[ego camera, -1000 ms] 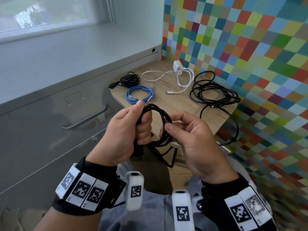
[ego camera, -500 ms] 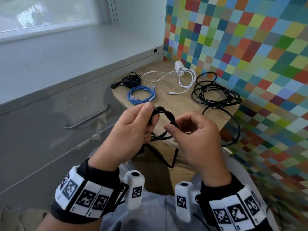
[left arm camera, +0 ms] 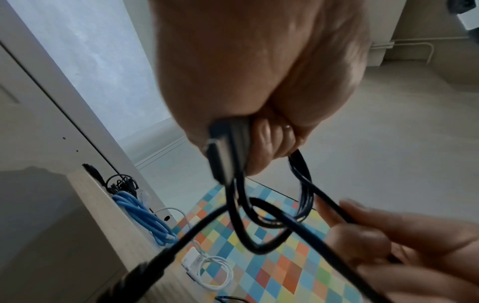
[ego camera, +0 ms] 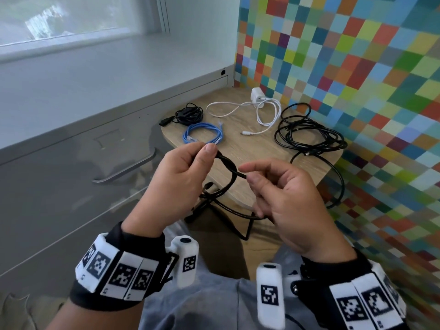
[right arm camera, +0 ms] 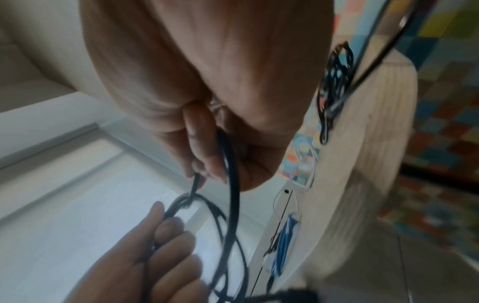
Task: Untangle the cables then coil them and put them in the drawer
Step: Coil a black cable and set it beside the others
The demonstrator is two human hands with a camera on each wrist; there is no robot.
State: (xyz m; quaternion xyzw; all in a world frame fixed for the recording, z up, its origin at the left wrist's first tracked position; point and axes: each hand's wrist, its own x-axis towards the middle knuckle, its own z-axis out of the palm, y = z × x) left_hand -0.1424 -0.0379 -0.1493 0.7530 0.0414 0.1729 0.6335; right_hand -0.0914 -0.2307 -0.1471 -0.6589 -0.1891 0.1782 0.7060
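Note:
A black cable (ego camera: 228, 166) hangs in loose loops between both hands above my lap. My left hand (ego camera: 185, 172) grips its coil, thumb on top; the left wrist view shows the cable's plug (left arm camera: 225, 151) held in that fist. My right hand (ego camera: 276, 186) pinches the same cable (right arm camera: 230, 176) between thumb and forefinger, the other fingers curled. On the small wooden table (ego camera: 252, 153) lie a coiled blue cable (ego camera: 202, 134), a small black bundle (ego camera: 188, 114), a white charger cable (ego camera: 259, 113) and a large loose black cable (ego camera: 309, 136).
A grey cabinet with a drawer handle (ego camera: 126, 172) stands to the left, its drawer closed, under a white windowsill. A colourful checkered wall (ego camera: 357, 67) borders the table on the right. One strand of the large black cable droops over the table's right edge.
The tight coil between my hands has loosened into wider loops. My hands have moved apart, the right one sliding along the cable to the right.

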